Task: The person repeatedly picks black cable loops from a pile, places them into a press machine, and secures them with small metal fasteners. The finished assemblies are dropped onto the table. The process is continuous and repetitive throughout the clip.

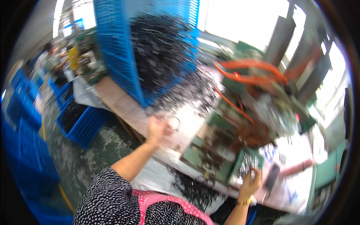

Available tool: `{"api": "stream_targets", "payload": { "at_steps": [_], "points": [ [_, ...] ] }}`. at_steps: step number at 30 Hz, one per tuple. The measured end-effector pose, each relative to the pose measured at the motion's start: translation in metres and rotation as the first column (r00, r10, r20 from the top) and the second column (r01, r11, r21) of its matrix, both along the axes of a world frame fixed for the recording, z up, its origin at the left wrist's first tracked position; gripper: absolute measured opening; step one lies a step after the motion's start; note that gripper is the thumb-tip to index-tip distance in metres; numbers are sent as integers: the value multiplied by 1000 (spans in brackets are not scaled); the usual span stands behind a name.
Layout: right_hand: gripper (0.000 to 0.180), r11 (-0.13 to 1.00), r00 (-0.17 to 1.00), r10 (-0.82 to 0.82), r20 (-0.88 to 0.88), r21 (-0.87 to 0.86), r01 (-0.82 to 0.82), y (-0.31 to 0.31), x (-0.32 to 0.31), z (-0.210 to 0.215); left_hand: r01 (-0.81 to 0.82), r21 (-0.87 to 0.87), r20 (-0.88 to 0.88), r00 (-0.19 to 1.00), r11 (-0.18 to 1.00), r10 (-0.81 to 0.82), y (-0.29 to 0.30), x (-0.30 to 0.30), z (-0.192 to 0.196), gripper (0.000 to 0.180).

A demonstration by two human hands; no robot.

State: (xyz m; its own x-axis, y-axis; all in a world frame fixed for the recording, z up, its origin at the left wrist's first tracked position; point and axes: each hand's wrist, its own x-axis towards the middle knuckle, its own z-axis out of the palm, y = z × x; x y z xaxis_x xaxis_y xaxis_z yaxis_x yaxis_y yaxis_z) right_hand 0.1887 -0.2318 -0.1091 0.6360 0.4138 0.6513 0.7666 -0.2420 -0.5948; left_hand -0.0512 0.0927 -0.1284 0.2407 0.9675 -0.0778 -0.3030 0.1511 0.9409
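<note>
We see a blue plastic crate (pixel 117 62) — the black pieces (pixel 159 56) in it look shiny. The sleeve (pixel 103 193) is cloth. Small silvery bits (pixel 248 162) shine like metal — the floor (pixel 114 139) looks worn.

Worn: one black top (pixel 107 202), white-spotted, left sleeve (pixel 101 187) short; one pink apron-like layer (pixel 150 199), white-dotted; one gold-coloured band (pixel 243 203), right wrist (pixel 245 195).

Head cam, left fisheye of pair, looks down and ahead from above; left hand (pixel 157 130), right hand (pixel 253 182) and desk (pixel 117 96) near, floor (pixel 110 139) farther off
</note>
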Motion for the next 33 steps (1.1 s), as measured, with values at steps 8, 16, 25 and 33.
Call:
{"api": "stream_targets", "payload": {
  "at_steps": [8,16,25,33],
  "points": [
    [27,844,784,440,-438,500,-194,47,-42,48,221,507,143,932,833,-334,-83,25,108,16],
    [46,798,704,540,-460,545,-257,89,-61,50,283,665,69,899,692,-433,-90,65,139,18],
    [47,727,594,645,-481,624,-284,92,-62,58,302,683,40,894,666,-446,-97,62,135,19],
    [47,784,661,578,-478,550,-288,89,-63,52,320,742,-1,879,589,-477,-84,68,133,20]
  ]
}}
